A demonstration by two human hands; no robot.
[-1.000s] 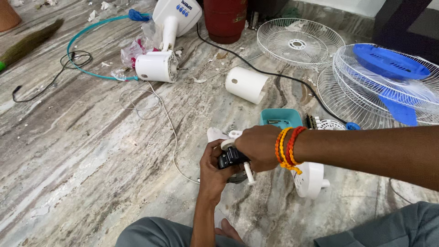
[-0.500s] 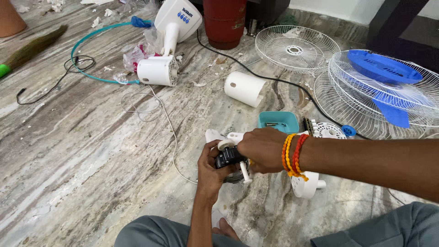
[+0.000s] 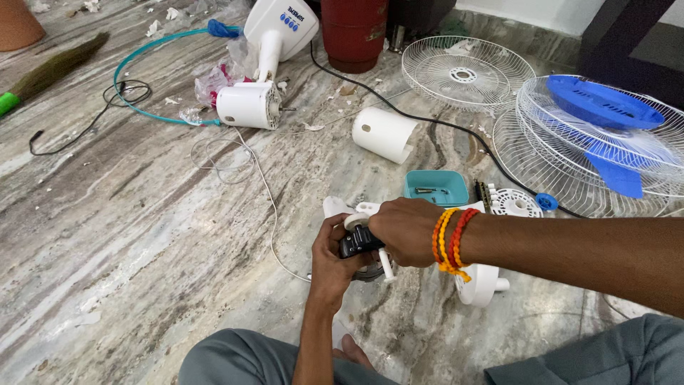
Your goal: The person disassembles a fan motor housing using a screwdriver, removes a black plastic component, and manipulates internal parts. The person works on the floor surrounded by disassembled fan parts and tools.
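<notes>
A small black part (image 3: 358, 241) with white plastic pieces fixed to it sits low in the middle of the view, held just above the marble floor (image 3: 142, 235) between the person's knees. The left hand (image 3: 329, 258) cups it from below, fingers curled shut around its underside, while the right hand (image 3: 404, 229), with orange and red threads at the wrist, closes over it from above, fingertips pinched on the black piece; exactly what the fingers press or turn is hidden by the hand itself. To do this well, it seems best to keep the lower hand as a steady cradle and let only the upper fingers work, with the part kept low over the floor so that anything slipping out does not roll far. Just beyond the hands lies a small teal tray (image 3: 436, 187) with bits of metal in it, and a white round plastic cover (image 3: 518, 202) beside it. A black cable (image 3: 427, 121) runs past toward the wire fan guards (image 3: 467, 71), and blue fan blades (image 3: 605, 107) rest on another guard at the right. Farther off lie a white motor housing (image 3: 248, 105), a white cylinder (image 3: 383, 133) and a thin white wire (image 3: 267, 192).
</notes>
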